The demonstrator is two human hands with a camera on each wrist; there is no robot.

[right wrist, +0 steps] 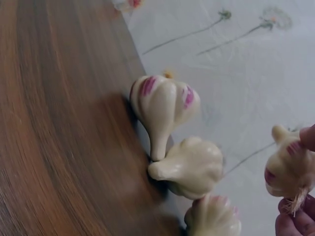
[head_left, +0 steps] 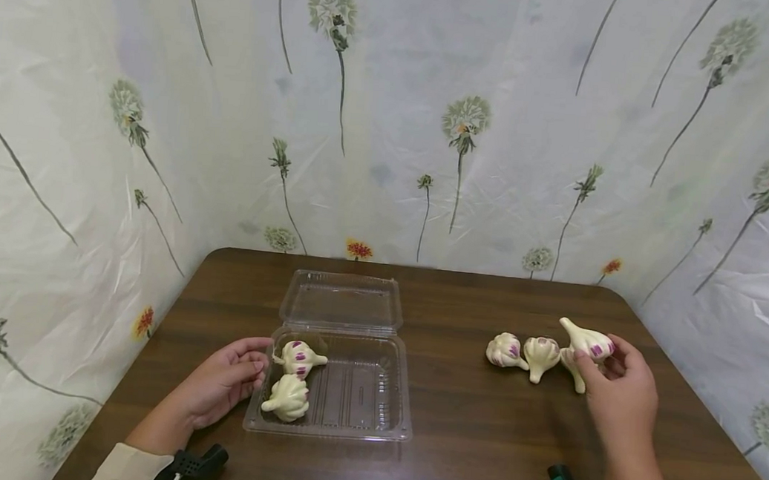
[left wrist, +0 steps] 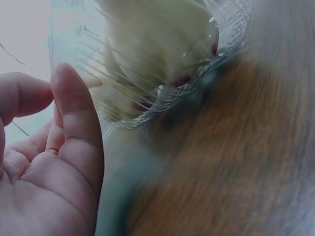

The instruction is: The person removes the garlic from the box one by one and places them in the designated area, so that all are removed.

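We see L hand [head_left: 230,378] pinching L rim of open clear box [head_left: 361,387] on counter [head_left: 463,454], w/ 2 garlic bulbs [head_left: 288,398] inside; R hand [head_left: 624,394] grips 1 raised bulb [head_left: 594,344] nr. 3 others [head_left: 541,357] lined up on counter's R side.

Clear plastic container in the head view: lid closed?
No, the lid is folded open behind the base, leaving the two garlic bulbs inside uncovered.
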